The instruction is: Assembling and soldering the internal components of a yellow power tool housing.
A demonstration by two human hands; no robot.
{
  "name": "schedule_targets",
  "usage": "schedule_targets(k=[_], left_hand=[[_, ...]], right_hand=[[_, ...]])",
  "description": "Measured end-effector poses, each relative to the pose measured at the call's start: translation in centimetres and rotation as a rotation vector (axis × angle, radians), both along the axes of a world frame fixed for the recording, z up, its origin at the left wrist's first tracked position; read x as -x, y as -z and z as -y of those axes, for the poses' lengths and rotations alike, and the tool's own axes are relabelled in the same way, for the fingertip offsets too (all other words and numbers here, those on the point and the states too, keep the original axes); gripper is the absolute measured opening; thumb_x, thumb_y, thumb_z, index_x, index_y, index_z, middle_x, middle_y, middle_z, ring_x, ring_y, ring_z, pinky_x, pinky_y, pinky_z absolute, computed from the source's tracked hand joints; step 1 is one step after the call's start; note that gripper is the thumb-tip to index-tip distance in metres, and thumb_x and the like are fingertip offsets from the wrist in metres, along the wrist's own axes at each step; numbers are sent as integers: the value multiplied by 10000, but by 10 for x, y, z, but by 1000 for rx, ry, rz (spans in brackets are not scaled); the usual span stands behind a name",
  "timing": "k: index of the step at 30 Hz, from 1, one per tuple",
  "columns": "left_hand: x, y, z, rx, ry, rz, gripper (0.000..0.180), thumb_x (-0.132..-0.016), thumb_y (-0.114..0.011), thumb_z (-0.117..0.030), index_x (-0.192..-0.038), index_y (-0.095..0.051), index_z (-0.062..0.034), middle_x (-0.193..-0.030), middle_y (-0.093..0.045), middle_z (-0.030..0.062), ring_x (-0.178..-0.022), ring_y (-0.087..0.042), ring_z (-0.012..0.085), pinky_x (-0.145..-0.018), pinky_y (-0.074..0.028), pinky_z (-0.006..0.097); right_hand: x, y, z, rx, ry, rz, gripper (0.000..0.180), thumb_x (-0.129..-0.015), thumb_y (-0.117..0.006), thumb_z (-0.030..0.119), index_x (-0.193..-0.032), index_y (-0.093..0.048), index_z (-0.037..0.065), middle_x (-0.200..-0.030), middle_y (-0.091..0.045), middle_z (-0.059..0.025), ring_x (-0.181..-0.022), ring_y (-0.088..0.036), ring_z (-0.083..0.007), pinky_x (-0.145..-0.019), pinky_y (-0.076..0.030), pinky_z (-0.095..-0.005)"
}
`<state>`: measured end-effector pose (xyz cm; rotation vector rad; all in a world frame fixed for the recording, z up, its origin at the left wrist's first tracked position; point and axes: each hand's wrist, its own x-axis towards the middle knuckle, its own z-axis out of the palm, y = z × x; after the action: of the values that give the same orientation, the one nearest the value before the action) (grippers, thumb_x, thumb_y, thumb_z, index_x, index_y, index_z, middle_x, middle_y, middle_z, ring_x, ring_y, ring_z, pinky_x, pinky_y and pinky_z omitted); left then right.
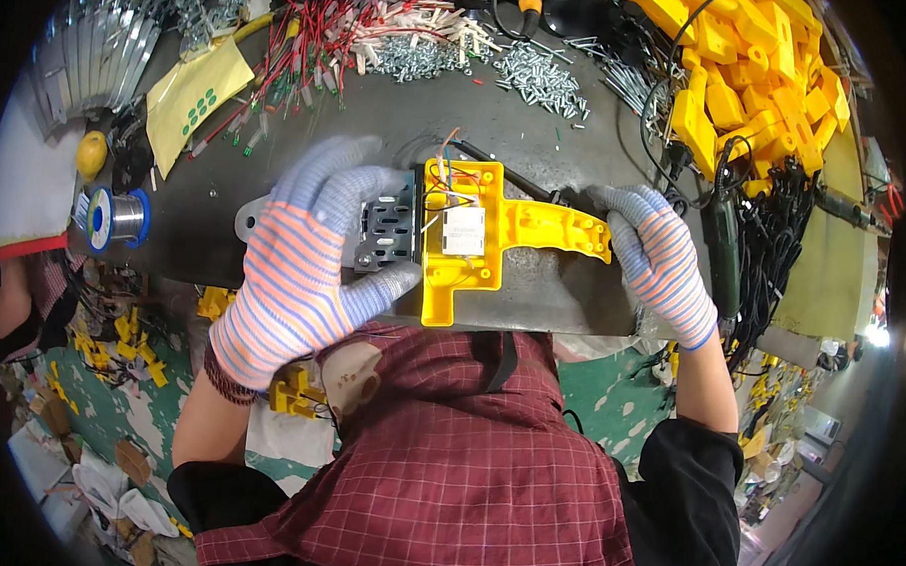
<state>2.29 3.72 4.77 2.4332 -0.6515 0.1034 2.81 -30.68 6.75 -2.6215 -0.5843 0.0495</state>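
A yellow plastic housing half (486, 254) lies open side up on the bench, its curved handle pointing right. Thin wires and a white rectangular block (464, 231) sit inside its box-shaped part. A slotted dark metal plate (388, 224) adjoins the box on the left. My left hand (309, 258), in a striped glove, lies over this metal part with thumb and fingers apart; its upper fingers are smeared by motion. At the handle's end, my gloved right hand (654, 252) has curled fingers closed on the tip. A black cord (507, 170) runs behind the housing towards my right hand.
Loose screws (540, 81) and red-wired parts (306, 53) are heaped along the far side. Yellow housings (759, 84) pile up at the far right, above black cables (774, 244). A solder wire spool (116, 219) stands left. A person's arm (11, 298) shows at the left edge.
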Motion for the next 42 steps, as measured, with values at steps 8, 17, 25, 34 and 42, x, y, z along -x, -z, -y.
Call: schedule_targets(k=[8, 17, 25, 34, 42], left_hand=[[-9, 22, 0, -91, 113, 29, 935, -568, -865, -455, -1369, -510, -128, -1289, -553, 116, -1192, -512, 329, -1046, -391, 465], [11, 3, -18, -174, 96, -2, 868, -607, -851, -354, -1384, -529, -139, -1331, -531, 93, -1207, -499, 318, -1065, -384, 449], [-4, -1, -22, -66, 131, -109, 832, -621, -846, -324, -1359, -535, -97, -1288, -560, 156, -1179, -539, 370, -1032, -425, 476], [-24, -11, 53, 353, 154, -27, 331, -828, -757, -206, -1120, -680, -71, -1053, -659, 128, -960, -636, 329, -851, -510, 399], [-24, 4, 62, 72, 181, 101, 180, -767, -726, -40, -941, -691, -70, -852, -592, 111, -804, -587, 320, -709, -498, 416]], right_hand=[[-19, 3, 7, 101, -204, -132, 465, -815, -672, 168, -1263, -599, 69, -946, -651, -190, -896, -615, -392, -791, -499, -428], [-22, -6, 1, -541, 230, -442, 228, -932, -639, 160, -1094, -617, 2, -886, -608, -23, -832, -526, -71, -763, -449, -241], [1, -24, 46, -337, 142, -600, 251, -944, -663, 238, -1055, -635, 14, -911, -623, -63, -859, -570, -159, -805, -463, -287], [-18, -7, 20, -300, -100, -292, 201, -895, -665, 130, -1072, -643, 36, -943, -671, -141, -865, -652, -330, -774, -514, -382], [-14, 10, 24, 201, -202, 206, 242, -815, -688, 226, -1049, -694, 167, -857, -642, -65, -772, -631, -269, -724, -456, -382]])
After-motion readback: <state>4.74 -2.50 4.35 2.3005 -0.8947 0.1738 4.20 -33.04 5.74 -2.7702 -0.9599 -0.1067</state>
